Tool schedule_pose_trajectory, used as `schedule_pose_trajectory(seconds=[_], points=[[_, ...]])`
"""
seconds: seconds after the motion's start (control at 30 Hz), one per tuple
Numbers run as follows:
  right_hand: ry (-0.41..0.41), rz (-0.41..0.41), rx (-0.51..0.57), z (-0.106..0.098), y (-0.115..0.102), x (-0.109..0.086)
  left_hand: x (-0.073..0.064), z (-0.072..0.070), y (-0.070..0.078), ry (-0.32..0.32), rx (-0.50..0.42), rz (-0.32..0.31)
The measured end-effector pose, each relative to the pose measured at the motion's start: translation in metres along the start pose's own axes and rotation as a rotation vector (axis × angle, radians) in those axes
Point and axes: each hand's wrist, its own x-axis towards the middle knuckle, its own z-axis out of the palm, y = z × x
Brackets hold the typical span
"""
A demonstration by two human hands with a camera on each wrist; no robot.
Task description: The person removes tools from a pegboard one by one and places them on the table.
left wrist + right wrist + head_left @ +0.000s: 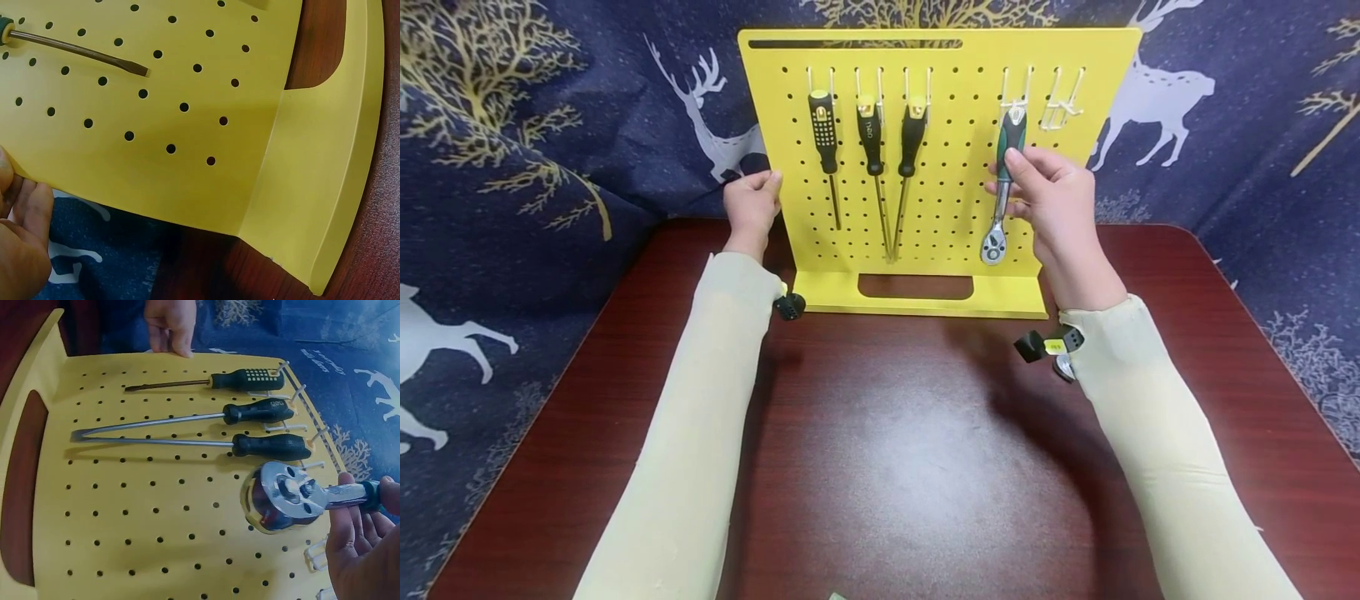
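Observation:
My right hand (pixel 1060 192) grips a ratchet wrench (pixel 1006 167) by its green and grey handle, with the chrome head hanging downward. The handle's top end is at a white hook (pixel 1017 87) on the yellow pegboard (pixel 958 192). In the right wrist view the ratchet wrench (pixel 287 490) stands out in front of the board. My left hand (pixel 752 208) pinches the board's left edge, thumb in front. Three dark-handled screwdrivers hang left of the wrench: one with a dotted handle (pixel 823 133), a middle one (pixel 871 137) and a right one (pixel 913 137).
The pegboard stands on its yellow base (pixel 827 292) on a dark red wooden table (pixel 880 450). Another white hook (pixel 1062 104) sits right of the wrench. Behind hangs a dark blue cloth (pixel 647 108) with deer and trees. A small shiny object (pixel 1063 367) shows beneath the right wrist.

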Motion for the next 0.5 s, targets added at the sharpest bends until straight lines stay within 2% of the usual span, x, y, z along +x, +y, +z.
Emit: schedule_pose_trajectory(seconds=[0.23, 0.4, 0.5], points=[[-0.024, 0.057, -0.023, -0.023, 0.005, -0.011, -0.001, 0.001, 0.0, 0.006, 0.019, 0.006], [-0.019, 0.141, -0.101, -0.049, 0.013, -0.017, -0.001, 0.0, 0.0, 0.005, 0.028, 0.023], [-0.016, 0.187, -0.106, -0.066, 0.02, -0.02, -0.001, -0.001, 0.0, 0.001, 0.02, 0.018]])
